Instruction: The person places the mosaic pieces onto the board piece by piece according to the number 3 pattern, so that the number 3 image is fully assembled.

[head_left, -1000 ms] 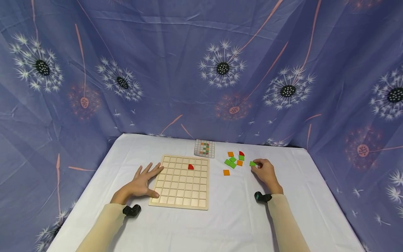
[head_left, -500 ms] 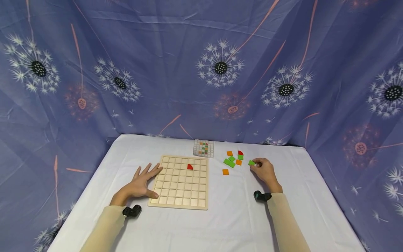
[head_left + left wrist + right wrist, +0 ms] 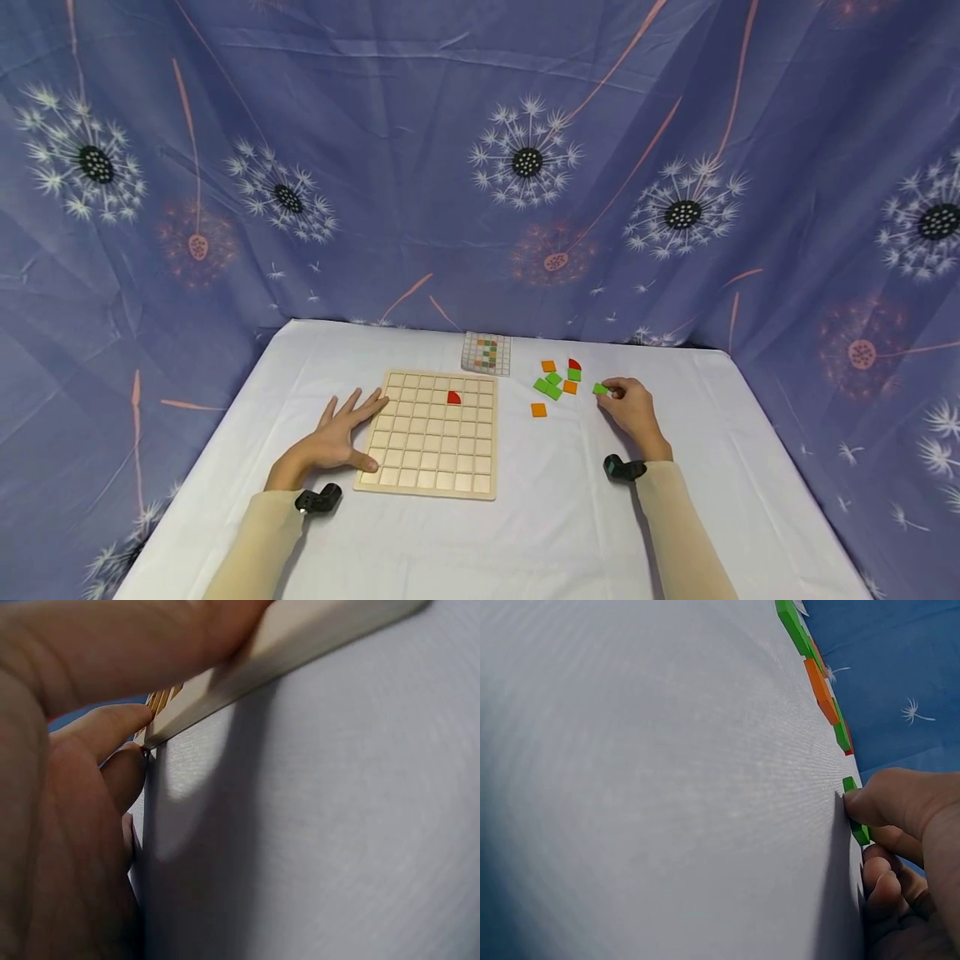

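My left hand (image 3: pixel 330 439) lies spread along the left side of a wooden grid board (image 3: pixel 431 487), thumb and a fingertip on its edge. A red quarter-circle tile (image 3: pixel 453 398) sits in one square near the board's far side. To the right, my right hand (image 3: pixel 632 410) pinches a green square tile (image 3: pixel 601 389) between thumb and fingers. The right wrist view shows this green tile (image 3: pixel 860 831) at the cloth, tilted on its edge in that view. In the left wrist view, the thumb (image 3: pixel 135 645) covers part of the board's side (image 3: pixel 247 675).
Between the board and my right hand lie several green tiles (image 3: pixel 553 392), orange tiles (image 3: pixel 539 410) and a red quarter-circle tile (image 3: pixel 574 364). A small pattern card (image 3: pixel 487 354) with coloured squares lies behind the board. White cloth (image 3: pixel 555 533) covers the table; a blue curtain (image 3: pixel 420 167) hangs behind.
Both hands keep nearly the same places, the right with the green tile in its pinch. The head view shifts slightly.
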`<state>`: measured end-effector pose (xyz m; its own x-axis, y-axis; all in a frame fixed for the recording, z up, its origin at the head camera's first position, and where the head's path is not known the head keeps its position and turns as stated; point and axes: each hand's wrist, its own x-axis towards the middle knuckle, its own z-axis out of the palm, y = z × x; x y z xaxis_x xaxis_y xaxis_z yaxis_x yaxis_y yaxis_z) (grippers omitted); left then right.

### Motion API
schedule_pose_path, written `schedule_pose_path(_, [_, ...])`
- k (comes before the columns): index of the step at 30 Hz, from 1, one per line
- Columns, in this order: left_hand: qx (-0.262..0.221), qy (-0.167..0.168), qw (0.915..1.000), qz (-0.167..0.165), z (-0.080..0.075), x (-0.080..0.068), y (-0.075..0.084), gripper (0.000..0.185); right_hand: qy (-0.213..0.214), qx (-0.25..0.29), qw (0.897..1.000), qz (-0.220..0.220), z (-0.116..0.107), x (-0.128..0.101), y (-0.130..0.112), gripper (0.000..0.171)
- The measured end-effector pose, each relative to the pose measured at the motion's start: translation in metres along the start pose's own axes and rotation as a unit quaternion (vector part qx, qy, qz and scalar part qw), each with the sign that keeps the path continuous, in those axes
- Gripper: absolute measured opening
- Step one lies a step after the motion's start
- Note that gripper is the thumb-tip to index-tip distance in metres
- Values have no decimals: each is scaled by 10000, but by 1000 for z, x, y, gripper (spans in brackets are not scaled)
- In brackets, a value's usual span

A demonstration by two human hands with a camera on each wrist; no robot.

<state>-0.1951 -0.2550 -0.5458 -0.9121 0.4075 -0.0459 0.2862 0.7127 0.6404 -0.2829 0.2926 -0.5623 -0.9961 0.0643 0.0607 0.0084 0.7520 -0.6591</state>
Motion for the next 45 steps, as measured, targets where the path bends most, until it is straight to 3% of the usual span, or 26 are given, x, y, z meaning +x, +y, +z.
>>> schedule_pose_path(16, [164, 22, 9998, 73, 1, 0, -3, 118, -132, 43, 9999, 22, -3, -2, -12, 39])
schedule_pose_path(23, [209, 16, 9998, 64, 2, 0, -4, 117, -226, 270, 9992, -214, 8, -8, -25, 39])
schedule_pose_path(33, [145, 64, 9999, 3, 3, 1, -6, 118, 1, 820, 9956, -463, 24, -19, -55, 39])
schedule_pose_path(39, [166, 62, 9998, -40, 4, 2, -7, 119, 12, 885, 9938, -680, 32, -25, -71, 35])
schedule_pose_path(45, [178, 71, 9998, -7, 5, 2, -8, 119, -84, 994, 9930, -633, 41, -30, -85, 37])
